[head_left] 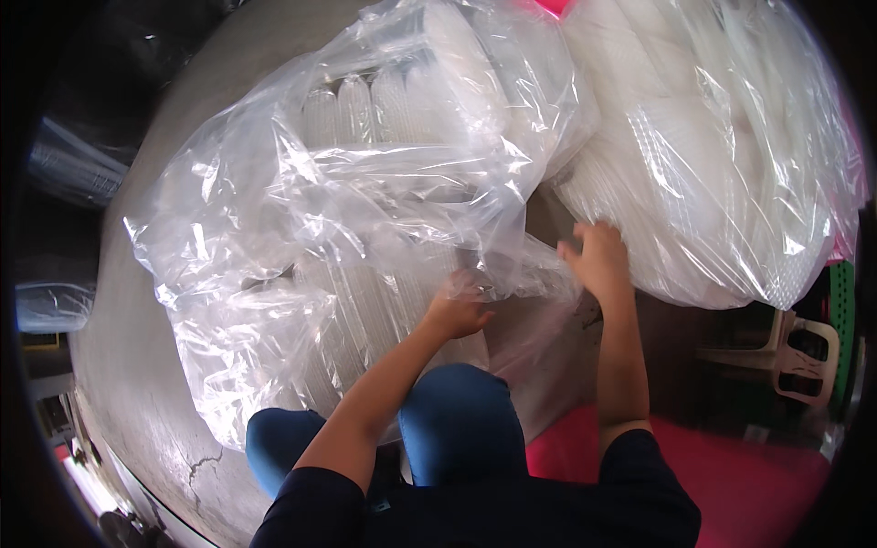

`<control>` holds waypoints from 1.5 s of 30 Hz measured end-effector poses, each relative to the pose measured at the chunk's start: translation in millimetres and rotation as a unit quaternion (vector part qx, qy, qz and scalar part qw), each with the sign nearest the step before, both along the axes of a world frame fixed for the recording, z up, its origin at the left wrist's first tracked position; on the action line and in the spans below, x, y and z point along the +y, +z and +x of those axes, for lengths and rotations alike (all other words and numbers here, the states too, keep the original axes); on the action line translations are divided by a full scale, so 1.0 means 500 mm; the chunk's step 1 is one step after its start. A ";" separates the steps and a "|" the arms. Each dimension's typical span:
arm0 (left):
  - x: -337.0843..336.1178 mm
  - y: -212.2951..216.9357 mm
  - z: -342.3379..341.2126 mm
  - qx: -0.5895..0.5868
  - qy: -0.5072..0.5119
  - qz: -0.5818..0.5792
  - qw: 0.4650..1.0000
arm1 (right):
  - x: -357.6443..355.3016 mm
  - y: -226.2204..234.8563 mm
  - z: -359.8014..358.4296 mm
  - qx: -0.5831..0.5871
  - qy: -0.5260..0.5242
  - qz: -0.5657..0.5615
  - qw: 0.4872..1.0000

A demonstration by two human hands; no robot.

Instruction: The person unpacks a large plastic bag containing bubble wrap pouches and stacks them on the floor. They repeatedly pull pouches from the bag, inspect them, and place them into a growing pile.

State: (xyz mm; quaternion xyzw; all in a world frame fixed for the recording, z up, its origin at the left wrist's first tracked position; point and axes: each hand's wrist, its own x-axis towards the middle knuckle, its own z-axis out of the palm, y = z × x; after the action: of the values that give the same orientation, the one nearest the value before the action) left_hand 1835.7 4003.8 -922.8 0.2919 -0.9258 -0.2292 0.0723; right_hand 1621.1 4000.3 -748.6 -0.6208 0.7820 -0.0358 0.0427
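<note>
A large clear plastic bag [219, 210] lies in front of me, crumpled and shiny. Inside it are several long, whitish ribbed stacks [370, 110], seen partly through the film. My left hand [457, 309] is at the bag's near right part, its thumb spread from the fingers. Film partly covers those fingers, which are blurred. To its right, my right hand [600, 260] hovers by the loose edge of the film, thumb and fingers apart. I cannot make out whether it touches the plastic.
Another big clear bag [676, 155] with whitish contents stands at the right, close beyond my right hand. Under its near edge is a beige plastic stool [806, 361]. Red material [713, 475] lies at the lower right. Grey floor [128, 365] shows at the left, with a crack.
</note>
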 end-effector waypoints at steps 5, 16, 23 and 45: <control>0.006 0.046 0.028 0.039 -0.043 0.139 0.989 | -0.222 0.148 0.299 -0.413 0.345 -0.127 0.833; 0.042 0.325 0.299 -0.197 0.154 0.155 0.956 | -0.387 0.006 0.176 0.115 0.013 -0.118 0.986; -0.029 0.345 0.326 0.107 0.200 0.000 0.974 | -0.233 0.117 0.272 0.052 0.208 -0.085 0.973; -0.050 0.541 0.025 0.468 0.306 0.509 0.655 | 0.072 -0.081 -0.031 -0.291 -0.188 -0.308 0.886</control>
State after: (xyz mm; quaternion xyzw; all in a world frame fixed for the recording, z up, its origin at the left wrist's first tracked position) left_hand 1848.2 3978.7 -652.2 0.4038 -0.3666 -0.7355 0.4020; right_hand 1605.3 4036.2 -789.2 -0.4056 0.7860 -0.4617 0.0672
